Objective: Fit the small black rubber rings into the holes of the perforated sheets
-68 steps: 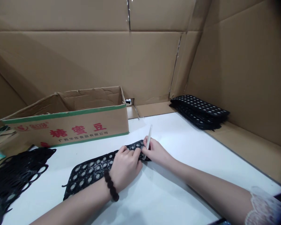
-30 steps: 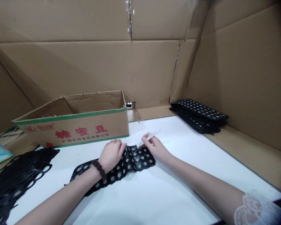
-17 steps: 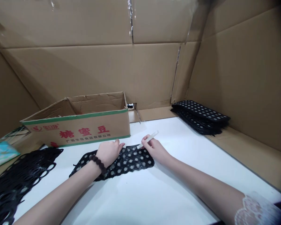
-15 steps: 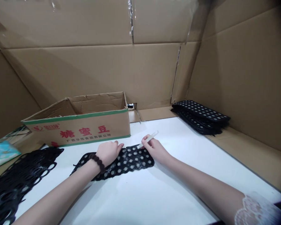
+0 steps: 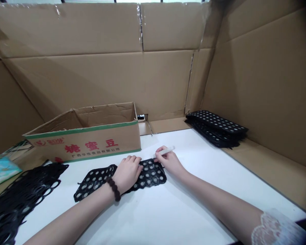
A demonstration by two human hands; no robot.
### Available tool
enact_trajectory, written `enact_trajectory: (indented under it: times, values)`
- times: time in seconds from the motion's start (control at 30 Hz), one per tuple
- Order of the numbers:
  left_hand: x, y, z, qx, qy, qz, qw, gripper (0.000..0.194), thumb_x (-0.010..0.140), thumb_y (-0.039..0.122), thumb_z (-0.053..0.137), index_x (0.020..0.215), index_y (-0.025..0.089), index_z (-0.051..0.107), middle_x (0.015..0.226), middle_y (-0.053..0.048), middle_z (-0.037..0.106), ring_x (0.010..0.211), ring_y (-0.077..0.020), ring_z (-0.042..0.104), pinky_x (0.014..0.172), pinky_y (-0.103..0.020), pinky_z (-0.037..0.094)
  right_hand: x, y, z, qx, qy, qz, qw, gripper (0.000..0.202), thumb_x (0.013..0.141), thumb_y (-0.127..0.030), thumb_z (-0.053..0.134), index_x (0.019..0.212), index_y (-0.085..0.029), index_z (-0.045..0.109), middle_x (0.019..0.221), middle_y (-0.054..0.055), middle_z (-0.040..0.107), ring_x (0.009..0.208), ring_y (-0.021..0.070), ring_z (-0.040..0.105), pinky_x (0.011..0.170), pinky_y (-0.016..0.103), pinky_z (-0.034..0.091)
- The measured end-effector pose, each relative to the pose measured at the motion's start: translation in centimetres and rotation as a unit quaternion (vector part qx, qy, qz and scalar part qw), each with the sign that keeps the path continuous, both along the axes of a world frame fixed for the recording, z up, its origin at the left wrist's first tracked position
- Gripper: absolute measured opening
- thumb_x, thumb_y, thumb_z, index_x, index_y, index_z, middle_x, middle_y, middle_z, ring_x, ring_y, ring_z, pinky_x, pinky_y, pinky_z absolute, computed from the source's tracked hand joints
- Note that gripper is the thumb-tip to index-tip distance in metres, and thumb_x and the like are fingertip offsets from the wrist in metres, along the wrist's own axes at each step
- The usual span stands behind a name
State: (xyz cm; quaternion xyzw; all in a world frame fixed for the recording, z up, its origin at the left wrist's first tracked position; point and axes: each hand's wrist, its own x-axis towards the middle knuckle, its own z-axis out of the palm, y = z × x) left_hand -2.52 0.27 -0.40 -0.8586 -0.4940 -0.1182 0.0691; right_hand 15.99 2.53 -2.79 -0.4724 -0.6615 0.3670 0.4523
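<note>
A black sheet with rows of round holes (image 5: 150,174) lies on the white table, one end to the left of my left wrist and the other near my right hand. My left hand (image 5: 129,173) rests palm down across its middle, fingers spread loosely on it. Pinched in my right hand (image 5: 167,160) is a thin whitish pen-like tool (image 5: 169,149), its lower end at the sheet's upper right edge. The tool's tip is too small to make out.
An open cardboard box (image 5: 91,143) with red lettering stands at the back left. Black perforated material (image 5: 22,194) lies at the left, beside a blue and white packet (image 5: 2,170). Stacked black sheets (image 5: 216,127) sit at the back right. Cardboard walls surround the table (image 5: 153,217).
My left hand has slid right along the sheet, uncovering more of its left part. My right hand and the tool have shifted slightly toward the sheet's right corner. The view has tilted up a little.
</note>
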Motion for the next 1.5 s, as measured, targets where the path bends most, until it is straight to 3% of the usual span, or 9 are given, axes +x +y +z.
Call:
enact_trajectory:
  times: [0.23, 0.33, 0.57, 0.67, 0.83, 0.9, 1.07, 1.3, 1.5]
  values:
    - [3.3, 1.2, -0.1, -0.071, 0.0, 0.064, 0.995, 0.033, 0.068, 0.008, 0.038, 0.099, 0.01, 0.047, 0.096, -0.016, 0.053, 0.092, -0.0269, 0.048, 0.078, -0.041, 0.036, 0.0, 0.2, -0.5, 0.039, -0.038, -0.008, 0.998, 0.015, 0.079, -0.032, 0.041, 0.083, -0.019, 0.047, 0.072, 0.001, 0.059, 0.065, 0.0142, 0.058, 0.063, 0.026, 0.042]
    - [3.3, 2.1, -0.5, -0.101, -0.026, 0.059, 0.993, 0.033, 0.067, 0.005, 0.036, 0.096, 0.013, 0.047, 0.091, -0.012, 0.055, 0.088, -0.0235, 0.049, 0.074, -0.036, 0.039, 0.0, 0.2, -0.4, 0.042, -0.046, -0.011, 0.998, 0.016, 0.079, -0.032, 0.04, 0.083, -0.019, 0.047, 0.07, 0.001, 0.059, 0.064, 0.0142, 0.058, 0.062, 0.025, 0.042]
    - [2.2, 3.0, -1.8, -0.159, -0.181, 0.029, 0.97, 0.022, 0.06, 0.004, 0.036, 0.075, 0.018, 0.044, 0.079, -0.003, 0.052, 0.079, -0.0172, 0.047, 0.072, -0.029, 0.038, -0.1, 0.0, -0.2, 0.028, -0.035, -0.015, 0.999, 0.016, 0.08, -0.033, 0.04, 0.082, -0.019, 0.047, 0.069, 0.0, 0.059, 0.062, 0.0138, 0.058, 0.061, 0.025, 0.042]
    - [2.1, 3.2, -1.8, -0.203, -0.279, 0.015, 0.939, 0.024, 0.058, 0.003, 0.036, 0.074, 0.019, 0.042, 0.071, 0.001, 0.05, 0.071, -0.0147, 0.047, 0.067, -0.026, 0.037, -0.2, -0.3, 0.3, 0.032, -0.035, -0.027, 0.999, 0.016, 0.079, -0.033, 0.04, 0.08, -0.019, 0.048, 0.068, 0.0, 0.058, 0.062, 0.0135, 0.057, 0.06, 0.024, 0.041]
    - [2.1, 3.2, -1.4, -0.336, -0.415, 0.018, 0.845, 0.027, 0.059, 0.004, 0.033, 0.08, 0.017, 0.044, 0.07, 0.001, 0.048, 0.068, -0.0128, 0.046, 0.064, -0.024, 0.035, -0.2, -0.5, 1.1, 0.04, -0.036, -0.047, 0.997, 0.014, 0.077, -0.031, 0.043, 0.075, -0.019, 0.05, 0.067, 0.0, 0.056, 0.061, 0.0127, 0.053, 0.057, 0.023, 0.04]
    - [2.1, 3.2, -1.4, -0.344, -0.436, 0.01, 0.832, 0.026, 0.059, 0.005, 0.033, 0.078, 0.017, 0.046, 0.072, 0.001, 0.049, 0.07, -0.013, 0.045, 0.066, -0.024, 0.034, -0.1, -0.4, 1.1, 0.038, -0.03, -0.051, 0.998, 0.013, 0.075, -0.03, 0.044, 0.074, -0.019, 0.051, 0.066, -0.001, 0.056, 0.061, 0.0125, 0.052, 0.056, 0.022, 0.04]
    - [2.2, 2.9, -1.1, -0.334, -0.453, 0.002, 0.827, 0.025, 0.058, 0.008, 0.033, 0.076, 0.018, 0.048, 0.07, 0.002, 0.048, 0.068, -0.0135, 0.043, 0.065, -0.024, 0.032, 0.0, 0.1, 0.7, -0.016, 0.027, -0.048, 0.998, 0.014, 0.073, -0.031, 0.046, 0.074, -0.018, 0.052, 0.061, -0.001, 0.054, 0.055, 0.0119, 0.05, 0.05, 0.022, 0.039]
    - [2.0, 2.8, 0.0, -0.346, -0.437, -0.009, 0.83, 0.015, 0.063, 0.016, 0.037, 0.072, 0.017, 0.049, 0.068, 0.003, 0.047, 0.074, -0.015, 0.042, 0.07, -0.024, 0.03, -0.3, 0.0, 1.7, -0.091, 0.162, -0.008, 0.983, 0.009, 0.071, -0.025, 0.05, 0.068, -0.017, 0.047, 0.071, 0.002, 0.059, 0.061, 0.0115, 0.054, 0.06, 0.025, 0.046]
    - [1.7, 3.1, -0.4, -0.363, -0.415, -0.038, 0.833, 0.008, 0.067, 0.025, 0.045, 0.066, 0.017, 0.045, 0.062, 0.004, 0.044, 0.064, -0.0126, 0.041, 0.065, -0.024, 0.031, -0.1, 0.0, 1.6, -0.064, 0.13, 0.007, 0.989, 0.008, 0.071, -0.023, 0.048, 0.067, -0.016, 0.049, 0.066, 0.0, 0.054, 0.06, 0.0115, 0.052, 0.06, 0.025, 0.045]
